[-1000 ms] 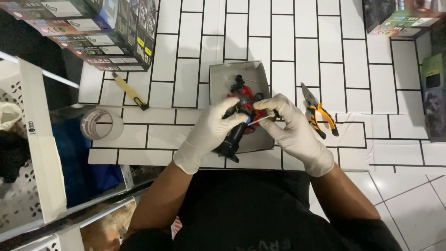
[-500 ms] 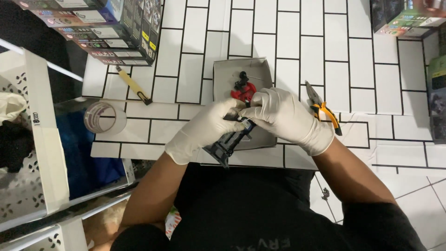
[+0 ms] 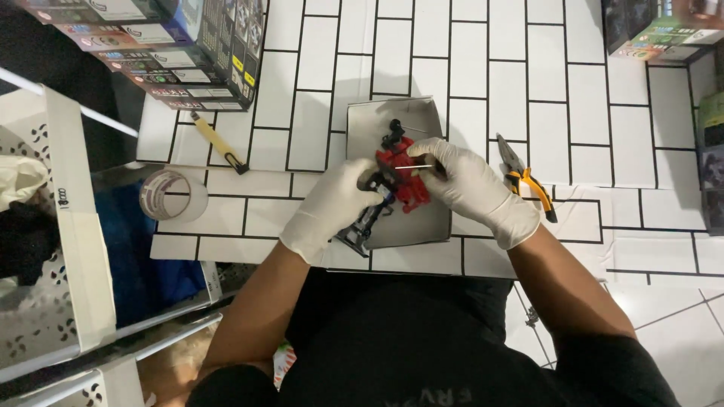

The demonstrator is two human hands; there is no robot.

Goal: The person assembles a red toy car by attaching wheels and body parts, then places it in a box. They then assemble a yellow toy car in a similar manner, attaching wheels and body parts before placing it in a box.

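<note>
Both my hands wear white gloves and work over a grey tray (image 3: 392, 117) on the tiled surface. My left hand (image 3: 332, 207) grips a small red and black model chassis (image 3: 400, 177) from the left side; its black lower end sticks out below my fingers. My right hand (image 3: 471, 185) pinches a thin metal rod (image 3: 415, 166) whose tip touches the red part of the model. The rod lies nearly level, pointing left.
Orange-handled pliers (image 3: 528, 181) lie just right of my right hand. A yellow-handled tool (image 3: 217, 142) and a roll of clear tape (image 3: 173, 194) sit to the left. Stacked boxes (image 3: 173, 53) stand at the back left, more boxes (image 3: 656, 26) at the back right. A white perforated bin (image 3: 53, 249) stands at left.
The view has shifted slightly. My hands have turned the model so that its red part shows more, and my right hand has moved with the rod onto it.
</note>
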